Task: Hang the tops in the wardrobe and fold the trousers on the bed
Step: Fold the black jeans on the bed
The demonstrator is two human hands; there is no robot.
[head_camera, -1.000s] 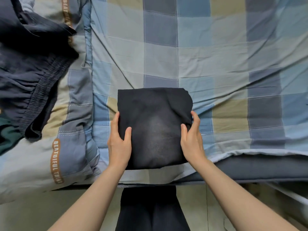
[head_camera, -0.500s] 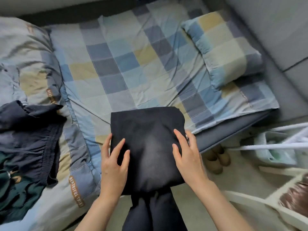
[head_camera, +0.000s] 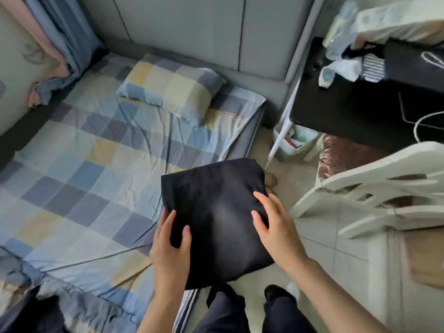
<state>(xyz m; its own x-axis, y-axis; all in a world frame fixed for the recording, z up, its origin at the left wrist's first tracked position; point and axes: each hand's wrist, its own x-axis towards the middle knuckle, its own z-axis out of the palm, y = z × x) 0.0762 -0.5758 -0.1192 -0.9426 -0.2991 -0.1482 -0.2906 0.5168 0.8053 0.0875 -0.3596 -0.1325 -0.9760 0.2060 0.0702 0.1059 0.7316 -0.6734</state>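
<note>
Black trousers (head_camera: 216,212), folded square, lifted over the bed (head_camera: 84,176) edge; my left hand (head_camera: 171,251) and right hand (head_camera: 276,227) grip its sides. Fold done; setting down remains. Wardrobe unseen.

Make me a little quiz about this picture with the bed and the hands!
1. True or false: both hands hold the folded black trousers.
2. Where does the checked pillow lie?
A. at the head of the bed
B. on the floor
C. on the white chair
3. Fill in: the bed sheet has a pattern of ______.

Key:
1. True: the left hand and the right hand grip its two sides.
2. A
3. squares
</note>
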